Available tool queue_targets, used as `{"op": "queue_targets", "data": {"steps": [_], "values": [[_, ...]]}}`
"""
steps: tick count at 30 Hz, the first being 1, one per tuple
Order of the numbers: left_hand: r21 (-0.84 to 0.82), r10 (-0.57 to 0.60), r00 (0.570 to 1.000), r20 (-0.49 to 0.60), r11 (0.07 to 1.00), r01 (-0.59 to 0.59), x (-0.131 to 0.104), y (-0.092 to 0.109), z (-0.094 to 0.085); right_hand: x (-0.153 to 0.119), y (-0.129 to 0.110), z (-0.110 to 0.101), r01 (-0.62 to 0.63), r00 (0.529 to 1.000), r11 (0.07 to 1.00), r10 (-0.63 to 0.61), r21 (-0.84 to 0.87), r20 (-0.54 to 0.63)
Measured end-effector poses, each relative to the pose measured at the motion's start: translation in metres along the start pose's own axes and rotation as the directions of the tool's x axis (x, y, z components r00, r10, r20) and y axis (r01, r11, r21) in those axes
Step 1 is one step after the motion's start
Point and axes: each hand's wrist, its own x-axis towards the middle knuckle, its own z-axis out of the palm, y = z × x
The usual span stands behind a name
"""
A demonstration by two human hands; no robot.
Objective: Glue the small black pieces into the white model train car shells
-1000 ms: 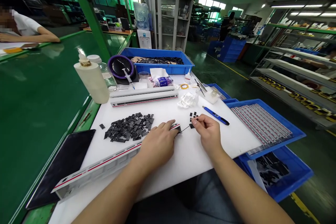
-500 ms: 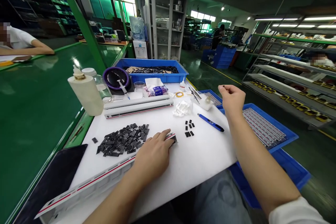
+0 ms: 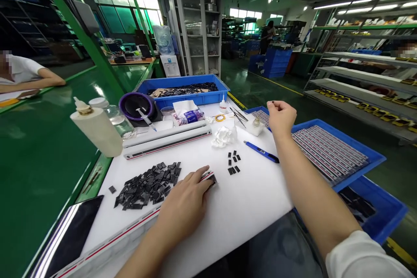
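My left hand (image 3: 185,200) lies over the far end of a long white strip with a red line (image 3: 114,239), its thumb and fingers closed around that end. A heap of small black rectangular pieces (image 3: 146,186) lies just beyond the strip. Several more such pieces (image 3: 233,163) sit apart to the right of my left hand. My right hand (image 3: 282,117) is raised over the table's right edge with its fingers pinched together. A tiny dark spot shows at its fingertips, too small to name. A blue pen-like cutter (image 3: 261,152) lies on the table below it.
Behind are finished-looking white strips (image 3: 167,140), crumpled tissue (image 3: 224,137), tweezers (image 3: 239,115), a squeeze bottle (image 3: 96,128), a syringe (image 3: 146,119) and a blue bin (image 3: 182,99). To the right, a blue tray (image 3: 374,159) holds rows of strips. A co-worker (image 3: 29,71) sits at left.
The view has shifted slightly, bringing more of the right-hand trays into sight. My left hand stays on the strip, and my right hand stays raised and pinched.
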Motion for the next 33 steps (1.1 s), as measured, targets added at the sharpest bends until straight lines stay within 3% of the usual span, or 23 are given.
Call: {"op": "queue_targets", "data": {"steps": [4,8,10,11,12,14,15,16,22,29,33], "values": [[-0.007,-0.022,0.999,0.03,1.0,0.022,0.002,-0.001,-0.003,-0.009,0.01,0.004,0.036,0.976,0.992,-0.009,-0.122,0.216],[-0.013,-0.035,0.997,0.065,0.999,0.036,0.004,-0.004,-0.004,-0.026,-0.002,-0.006,0.131,0.977,0.987,-0.113,-0.091,0.184],[-0.018,-0.023,0.997,0.074,1.0,0.024,0.004,-0.007,-0.005,-0.036,-0.016,-0.014,0.203,0.946,0.979,-0.203,0.026,0.253],[-0.02,-0.021,0.997,0.08,1.0,0.022,0.004,-0.008,-0.005,-0.042,-0.022,-0.017,0.211,0.899,0.973,-0.231,0.094,0.373],[-0.026,-0.023,0.996,0.086,0.999,0.025,0.005,-0.01,-0.006,-0.047,-0.028,-0.019,0.204,0.813,0.969,-0.249,0.142,0.526],[-0.054,-0.033,0.994,0.105,0.998,0.039,0.005,-0.012,-0.009,-0.058,-0.036,-0.018,0.207,0.58,0.969,-0.234,0.136,0.78],[-0.077,-0.038,0.992,0.117,0.996,0.048,0.005,-0.013,-0.011,-0.062,-0.038,-0.017,0.239,0.492,0.967,-0.2,0.089,0.848],[-0.102,-0.041,0.991,0.128,0.993,0.054,0.006,-0.014,-0.013,-0.066,-0.039,-0.014,0.284,0.445,0.958,-0.161,0.032,0.881],[-0.183,-0.023,0.986,0.163,0.982,0.053,0.011,-0.014,-0.019,-0.076,-0.038,-0.008,0.387,0.414,0.909,-0.022,-0.154,0.91],[-0.197,-0.029,0.979,0.204,0.978,0.07,0.014,-0.015,-0.019,-0.081,-0.044,-0.009,0.419,0.368,0.887,0.029,-0.194,0.929],[-0.157,-0.046,0.984,0.171,0.985,0.073,0.012,-0.01,-0.017,-0.082,-0.043,-0.009,0.404,0.348,0.9,0.016,-0.165,0.937]]}}
